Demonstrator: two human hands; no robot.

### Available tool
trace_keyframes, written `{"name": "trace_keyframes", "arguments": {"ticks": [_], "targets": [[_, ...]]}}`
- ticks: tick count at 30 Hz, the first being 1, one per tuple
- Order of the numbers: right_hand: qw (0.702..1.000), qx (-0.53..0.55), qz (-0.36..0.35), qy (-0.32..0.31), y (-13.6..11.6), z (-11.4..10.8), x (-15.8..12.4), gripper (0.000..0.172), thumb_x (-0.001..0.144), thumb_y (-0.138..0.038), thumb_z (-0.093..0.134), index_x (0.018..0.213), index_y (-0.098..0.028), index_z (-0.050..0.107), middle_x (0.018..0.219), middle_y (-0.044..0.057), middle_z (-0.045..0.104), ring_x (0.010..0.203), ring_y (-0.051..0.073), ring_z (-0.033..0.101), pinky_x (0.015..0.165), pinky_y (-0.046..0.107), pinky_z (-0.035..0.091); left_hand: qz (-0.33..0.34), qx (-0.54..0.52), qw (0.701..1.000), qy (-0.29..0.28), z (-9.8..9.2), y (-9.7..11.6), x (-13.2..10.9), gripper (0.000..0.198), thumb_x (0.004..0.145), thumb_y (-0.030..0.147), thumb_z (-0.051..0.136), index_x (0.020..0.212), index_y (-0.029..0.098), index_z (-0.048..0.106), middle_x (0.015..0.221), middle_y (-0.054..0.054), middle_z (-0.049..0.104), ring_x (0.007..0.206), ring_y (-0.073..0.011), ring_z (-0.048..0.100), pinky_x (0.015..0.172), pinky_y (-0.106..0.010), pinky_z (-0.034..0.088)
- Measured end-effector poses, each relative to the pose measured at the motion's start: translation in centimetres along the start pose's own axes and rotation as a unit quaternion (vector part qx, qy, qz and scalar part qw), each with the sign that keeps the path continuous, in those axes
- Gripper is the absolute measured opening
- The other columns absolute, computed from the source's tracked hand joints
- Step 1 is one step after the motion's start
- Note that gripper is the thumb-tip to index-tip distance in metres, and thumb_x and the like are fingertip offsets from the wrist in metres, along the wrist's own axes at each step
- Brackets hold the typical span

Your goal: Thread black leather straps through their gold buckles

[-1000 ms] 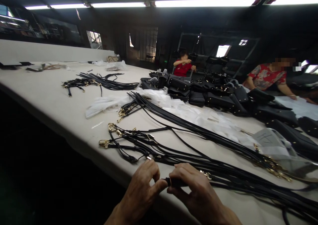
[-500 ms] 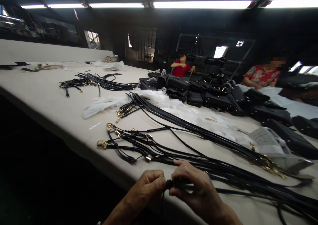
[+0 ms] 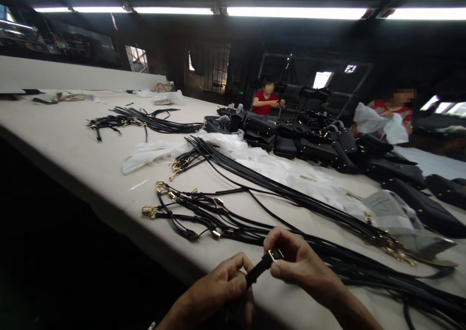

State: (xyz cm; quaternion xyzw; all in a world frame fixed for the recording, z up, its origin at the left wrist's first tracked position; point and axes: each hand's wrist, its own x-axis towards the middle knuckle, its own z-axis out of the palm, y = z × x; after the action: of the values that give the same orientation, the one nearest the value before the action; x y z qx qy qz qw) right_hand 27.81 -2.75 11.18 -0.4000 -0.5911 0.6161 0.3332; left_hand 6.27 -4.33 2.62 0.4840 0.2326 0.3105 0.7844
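Both my wrists are cut off by the near edge of the view, and the space to the near left of the table is too dark to make anything out. The low end of the black strap goes into my left hand, so I cannot tell how much of it hangs below or whether it joins the tangle of straps lying just beyond my knuckles. Far to the right, a person is mostly hidden behind a white sheet held up in front of them.

The strap runs as a short slant between my two hands, low on the left and high on the right, held just above the near table edge. My left fingers are curled tight around its lower part. My right hand pinches its upper end between thumb and forefinger, right at the small gold buckle, which peeks out beside my thumb tip. A long bundle of straps stretches across the table behind my right hand, apart from the one I hold.
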Motion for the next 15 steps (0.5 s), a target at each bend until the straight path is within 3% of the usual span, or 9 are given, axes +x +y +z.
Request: {"name": "trace_keyframes", "arguments": {"ticks": [4,8,10,12,15], "targets": [[0.979,-0.193,0.064,-0.033,0.2,-0.4,-0.6,0.01,0.081,-0.025,0.064,0.086,-0.02,0.07,0.073,-0.002,0.064,0.066,0.012,0.051,0.06,0.022,0.038,-0.02,0.05,0.998,0.02,-0.7,0.6,0.0,0.032,0.088,0.049,0.063,0.09,0.018,0.054,0.058,0.008,0.043,0.048,-0.0076,0.032,0.046,-0.018,0.024],[0.956,-0.272,0.108,-0.023,2.8,-0.5,-0.3,0.015,0.083,-0.028,0.063,0.085,-0.021,0.077,0.059,-0.004,0.058,0.055,0.012,0.052,0.054,0.021,0.036,-0.035,0.209,0.976,0.054,-1.0,2.2,-0.6,0.011,0.091,0.028,0.052,0.091,0.018,0.057,0.061,0.006,0.05,0.054,-0.0104,0.041,0.05,-0.019,0.029],[0.953,-0.29,0.09,-0.007,3.9,-0.5,0.1,0.015,0.082,-0.029,0.065,0.086,-0.022,0.078,0.06,-0.004,0.058,0.057,0.013,0.051,0.055,0.021,0.036,-0.017,0.326,0.941,0.086,-0.8,2.4,-0.8,0.011,0.089,0.019,0.05,0.092,0.02,0.061,0.065,0.004,0.056,0.059,-0.0126,0.049,0.055,-0.021,0.033],[0.954,-0.291,0.079,-0.004,4.6,-0.4,0.5,0.014,0.08,-0.03,0.067,0.085,-0.023,0.078,0.062,-0.004,0.058,0.059,0.013,0.051,0.056,0.021,0.036,0.012,0.453,0.883,0.124,-0.7,2.2,-1.0,0.015,0.089,0.018,0.051,0.095,0.024,0.063,0.071,0.003,0.064,0.066,-0.0156,0.056,0.06,-0.024,0.034],[0.972,-0.212,0.093,-0.047,5.2,-0.8,0.6,0.025,0.085,-0.041,0.064,0.082,-0.02,0.078,0.059,-0.003,0.055,0.055,0.012,0.048,0.054,0.021,0.035,0.03,0.558,0.813,0.161,-0.9,2.1,-1.3,0.014,0.092,0.021,0.052,0.098,0.026,0.064,0.08,-0.001,0.071,0.074,-0.0201,0.063,0.066,-0.028,0.035]]}}
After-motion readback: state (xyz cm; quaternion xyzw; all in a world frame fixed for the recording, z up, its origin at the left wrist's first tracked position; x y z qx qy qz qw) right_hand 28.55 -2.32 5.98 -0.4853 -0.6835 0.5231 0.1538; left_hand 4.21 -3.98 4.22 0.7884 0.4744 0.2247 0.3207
